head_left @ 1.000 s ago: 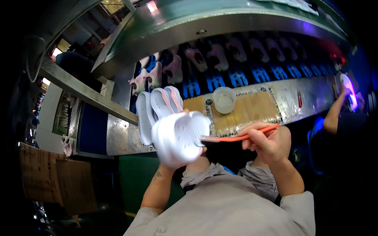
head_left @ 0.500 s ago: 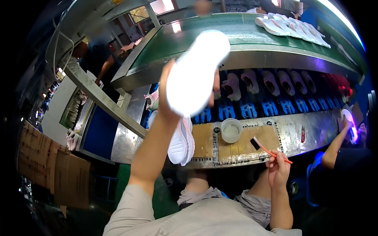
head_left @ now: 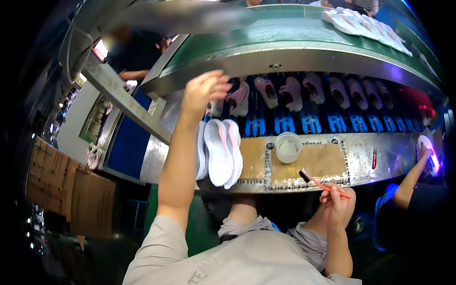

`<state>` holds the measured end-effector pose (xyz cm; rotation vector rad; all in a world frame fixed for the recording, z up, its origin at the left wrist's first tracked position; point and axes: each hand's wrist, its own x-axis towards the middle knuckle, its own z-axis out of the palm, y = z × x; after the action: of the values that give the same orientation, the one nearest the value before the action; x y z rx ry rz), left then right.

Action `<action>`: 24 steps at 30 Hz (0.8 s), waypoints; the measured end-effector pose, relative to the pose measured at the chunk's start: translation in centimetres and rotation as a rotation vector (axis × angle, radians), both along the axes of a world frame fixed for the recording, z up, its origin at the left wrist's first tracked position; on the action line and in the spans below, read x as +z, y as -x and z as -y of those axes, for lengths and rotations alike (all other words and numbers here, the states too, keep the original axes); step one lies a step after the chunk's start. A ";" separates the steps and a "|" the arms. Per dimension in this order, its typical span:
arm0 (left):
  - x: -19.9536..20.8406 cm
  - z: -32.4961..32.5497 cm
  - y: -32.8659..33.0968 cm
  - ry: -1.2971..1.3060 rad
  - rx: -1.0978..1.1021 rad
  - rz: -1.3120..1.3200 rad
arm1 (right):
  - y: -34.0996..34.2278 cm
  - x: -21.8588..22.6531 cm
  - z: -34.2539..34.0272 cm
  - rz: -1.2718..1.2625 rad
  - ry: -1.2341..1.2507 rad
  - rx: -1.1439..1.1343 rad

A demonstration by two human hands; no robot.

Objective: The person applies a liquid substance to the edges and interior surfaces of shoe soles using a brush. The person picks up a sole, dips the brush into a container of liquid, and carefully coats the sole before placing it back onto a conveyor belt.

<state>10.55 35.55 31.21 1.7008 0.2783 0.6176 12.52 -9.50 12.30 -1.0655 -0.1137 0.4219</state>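
My left hand point(head_left: 204, 92) is raised in front of the upper belt's metal edge, fingers apart and nothing in it. Below it, white shoe soles with pink edging point(head_left: 218, 154) lean together on the bench's left part. Over my right thigh, my right hand point(head_left: 335, 203) grips the red handle of a small brush point(head_left: 316, 182), its dark bristles pointing up and left toward the bench. A translucent white tub point(head_left: 288, 148) with pale contents stands on brown cardboard point(head_left: 316, 164) just beyond the brush.
Pink shoes point(head_left: 290, 94) line a rack with blue holders point(head_left: 311, 125) under the green belt point(head_left: 289, 28). More white soles point(head_left: 365, 26) lie on the belt. A red-handled tool point(head_left: 374, 158) rests on the bench. Cartons point(head_left: 92, 204) stand left; a co-worker's hand point(head_left: 424, 152) is at right.
The white sole my left hand was holding up is out of that hand. My view has shifted slightly. My right hand still holds the brush in much the same place.
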 end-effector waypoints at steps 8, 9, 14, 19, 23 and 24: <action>-13.5 -4.0 14.6 -0.751 0.663 -0.986 | -2.9 2.3 -3.5 0.416 0.361 0.105; -14.4 -3.9 15.0 -0.742 0.627 -0.983 | -3.4 3.2 -4.2 0.460 0.384 0.124; -15.0 -4.1 15.4 -0.547 0.568 -0.789 | -6.1 5.9 -7.8 0.740 0.645 0.189; -14.4 -3.5 17.1 -0.647 0.838 -0.656 | -7.5 7.3 -11.4 0.883 0.865 0.195; -12.2 -2.7 19.6 -0.242 0.745 -0.388 | -9.2 4.9 -12.5 0.899 0.958 0.272; -12.5 -2.8 20.2 0.136 0.595 -0.241 | -9.3 4.9 -12.6 0.906 0.967 0.261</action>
<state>-9.69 38.36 18.68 1.5568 0.9989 0.8007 21.81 3.08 17.22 -2.1576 -0.9319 0.1781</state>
